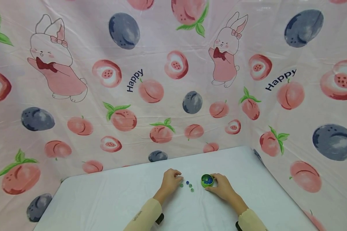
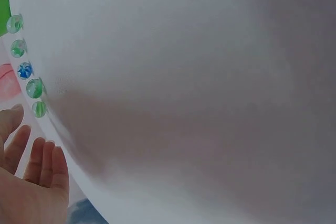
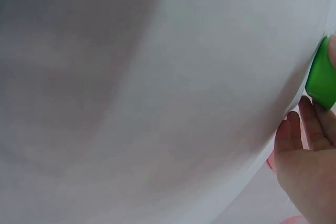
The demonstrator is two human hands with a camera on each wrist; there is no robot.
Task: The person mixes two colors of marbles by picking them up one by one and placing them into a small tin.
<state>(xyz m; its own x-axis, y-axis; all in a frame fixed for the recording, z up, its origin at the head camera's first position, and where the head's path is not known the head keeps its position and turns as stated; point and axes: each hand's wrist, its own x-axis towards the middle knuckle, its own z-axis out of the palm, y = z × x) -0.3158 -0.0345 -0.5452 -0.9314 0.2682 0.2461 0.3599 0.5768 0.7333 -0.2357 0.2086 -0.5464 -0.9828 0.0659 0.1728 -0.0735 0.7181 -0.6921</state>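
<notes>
My right hand [image 1: 224, 187] holds a small round green cup [image 1: 202, 184] by its side, thumb at the near edge and fingers at the far edge. Blue and green glass marbles [image 1: 208, 180] lie inside the cup. To the left, several loose marbles sit on the table, among them a blue one [image 1: 187, 182] and a green one [image 1: 192, 190]. My left hand [image 1: 170, 181] is beside the leftmost marbles with its fingers relaxed. In the left wrist view, the marbles form a line, and a clear green marble [image 2: 39, 109] is closest to the fingertips.
A white cloth [image 1: 104, 199] covers the table. Behind it and along the right side hangs a pink curtain [image 1: 150, 118] printed with fruit and rabbits. A small dark object [image 1: 257, 155] lies at the table's far right edge.
</notes>
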